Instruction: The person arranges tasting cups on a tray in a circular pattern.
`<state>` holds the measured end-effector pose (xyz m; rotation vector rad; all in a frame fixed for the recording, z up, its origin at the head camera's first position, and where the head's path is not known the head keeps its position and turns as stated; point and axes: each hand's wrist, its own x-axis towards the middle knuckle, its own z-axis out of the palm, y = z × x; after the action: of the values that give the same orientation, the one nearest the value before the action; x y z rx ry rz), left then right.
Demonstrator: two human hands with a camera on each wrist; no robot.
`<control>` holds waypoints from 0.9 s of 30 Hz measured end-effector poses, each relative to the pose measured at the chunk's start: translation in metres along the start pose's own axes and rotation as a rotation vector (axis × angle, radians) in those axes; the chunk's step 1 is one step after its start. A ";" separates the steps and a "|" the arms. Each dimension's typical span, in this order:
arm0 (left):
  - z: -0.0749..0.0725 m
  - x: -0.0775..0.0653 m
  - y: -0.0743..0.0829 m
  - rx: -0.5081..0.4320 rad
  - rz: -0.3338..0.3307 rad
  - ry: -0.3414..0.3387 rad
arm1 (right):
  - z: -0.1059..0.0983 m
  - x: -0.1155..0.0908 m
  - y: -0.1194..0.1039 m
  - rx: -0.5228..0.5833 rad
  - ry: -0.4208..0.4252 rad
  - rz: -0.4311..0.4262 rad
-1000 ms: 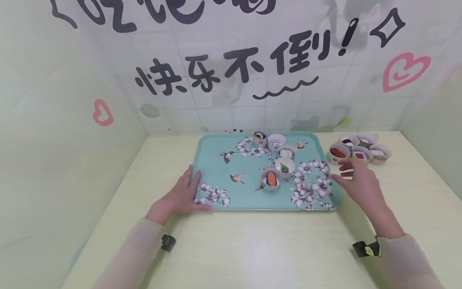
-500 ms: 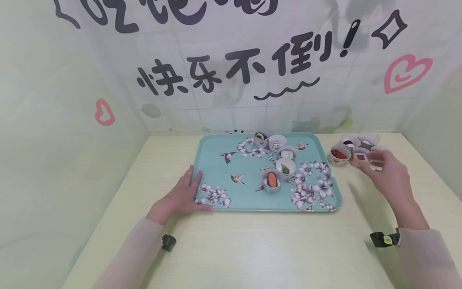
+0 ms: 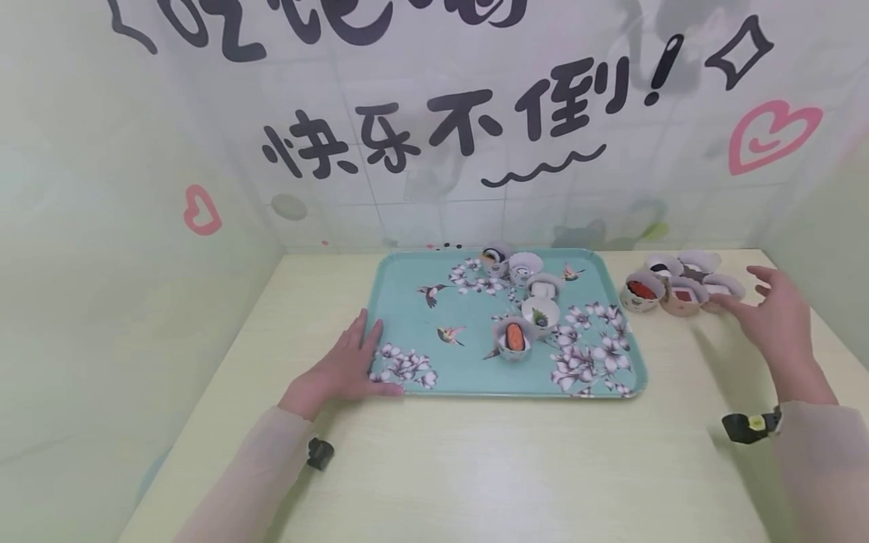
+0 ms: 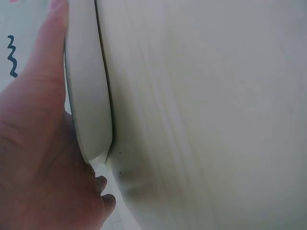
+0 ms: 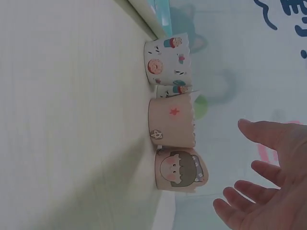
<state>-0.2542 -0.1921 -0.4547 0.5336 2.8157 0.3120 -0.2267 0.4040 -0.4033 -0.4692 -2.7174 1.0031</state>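
Observation:
My left hand [image 3: 346, 367] rests at the near left corner of a turquoise tray [image 3: 400, 309] printed with flowers and birds, fingers over the side rim and thumb along the front. In the left wrist view, the thumb lies along the tray's pale edge [image 4: 88, 72]. My right hand [image 3: 781, 317] holds nothing, its fingers apart, just right of a cluster of paper baking cups. That cluster has a cup with a red-topped piece [image 3: 641, 292], a pink cup [image 5: 172, 127] with a star, and a cup with a cartoon face [image 5: 180, 170].
Several paper cups form a bent line on the tray, from one with orange sushi [image 3: 515, 337] at the front to one with a dark-and-yellow piece [image 3: 495, 260] at the back. A curtain with black lettering [image 3: 462, 117] stands behind the wooden table [image 3: 475, 460].
My right hand has moved right, from beside the tray's right edge, past the cup cluster, to its far right side. The left hand stays at the tray corner; the cups look much the same.

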 end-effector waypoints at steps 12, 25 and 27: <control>-0.003 -0.002 0.003 0.002 0.013 0.008 | 0.002 0.018 0.025 0.113 -0.094 0.128; -0.002 -0.002 0.002 -0.031 0.013 0.007 | 0.013 0.029 0.040 0.145 -0.163 0.166; -0.002 -0.002 0.001 -0.030 0.013 0.009 | 0.016 0.031 0.042 0.141 -0.162 0.165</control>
<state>-0.2523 -0.1919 -0.4524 0.5451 2.8123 0.3593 -0.2508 0.4362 -0.4401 -0.6193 -2.7579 1.3187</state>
